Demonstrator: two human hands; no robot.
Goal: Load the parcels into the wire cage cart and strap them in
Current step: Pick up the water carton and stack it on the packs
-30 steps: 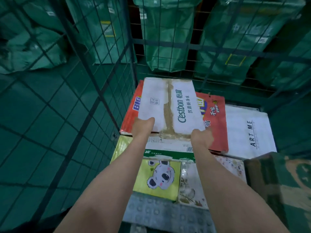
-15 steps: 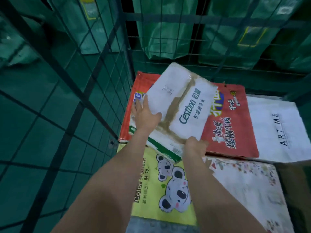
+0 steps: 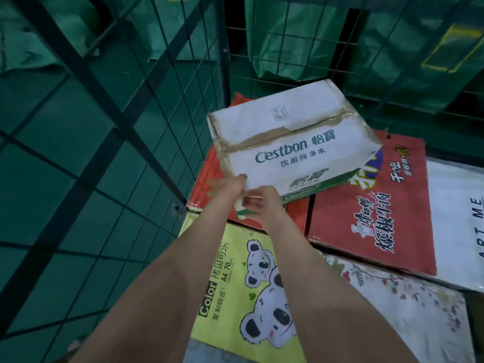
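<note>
Wire cage cart [image 3: 117, 121]: bottom layer is in. Front left is the yellow koala box [image 3: 235, 271], and the floral box [image 3: 408, 310] is beside it on the right. Behind those, a plain red box [image 3: 204, 176] sits against the left mesh, a printed red box [image 3: 372, 218] is just beside it, and the white ART ME parcel [image 3: 461, 205] is at far right. The Cestbon box [image 3: 296, 142] lies on top in the back-left corner, across both red boxes, skewed to the cage walls, taped seam up. Our left hand [image 3: 226, 186] and right hand [image 3: 265, 205] are together at its near-left corner. It's blurred there, so we can't tell if either hand grips or only pushes. Green bags [image 3: 288, 35] sit behind the back mesh.
</note>
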